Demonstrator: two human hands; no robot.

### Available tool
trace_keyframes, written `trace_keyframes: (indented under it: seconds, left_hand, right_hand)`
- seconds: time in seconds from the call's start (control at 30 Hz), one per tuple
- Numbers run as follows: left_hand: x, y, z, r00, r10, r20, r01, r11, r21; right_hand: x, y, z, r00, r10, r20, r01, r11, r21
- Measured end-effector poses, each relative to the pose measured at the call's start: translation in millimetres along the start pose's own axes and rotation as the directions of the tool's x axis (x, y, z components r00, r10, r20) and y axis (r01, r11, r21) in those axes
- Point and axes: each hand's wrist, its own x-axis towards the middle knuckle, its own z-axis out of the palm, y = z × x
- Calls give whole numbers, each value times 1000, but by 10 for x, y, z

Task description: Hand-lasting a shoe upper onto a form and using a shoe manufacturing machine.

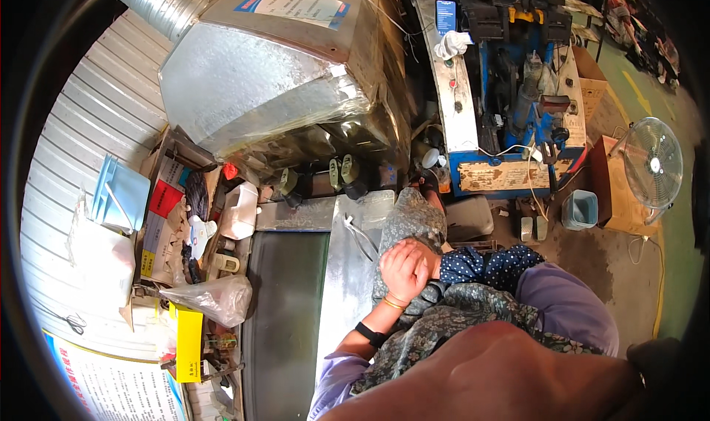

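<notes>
My left hand lies over my lap, its fingers bent and folded across my right hand. Most of the right hand, fingers included, is hidden under the left one. A gold bracelet and a black band circle my left wrist. Over my right forearm is a dark dotted sleeve cover. Beneath both hands spreads a flowered apron. Just left of my lap, pale curved-handled pliers or tongs rest on a metal tabletop, apart from my hands.
A dark conveyor belt runs at the left, below a metal hood. Several dark shoe-like pieces stand at its mouth. A cluttered shelf holds a plastic bag. Right are a blue machine, a bucket and a fan.
</notes>
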Motion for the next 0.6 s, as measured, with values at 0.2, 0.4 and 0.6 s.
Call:
trace_keyframes:
  seconds: [0.2, 0.4, 0.6]
  left_hand:
    - [-41, 17, -20, 999, -36, -31, 36, 999, -7]
    - [-51, 3, -67, 999, -34, -21, 34, 999, -15]
    - [-68, -30, -81, 999, -21, -48, 18, 999, -51]
  right_hand:
    - [17, -50, -28, 999, -16, 28, 15, 999, 47]
    - [-4, -55, 30, 998, 7, 56, -1, 995, -96]
    - [-56, -47, 7, 982, 113, 154, -96, 989, -114]
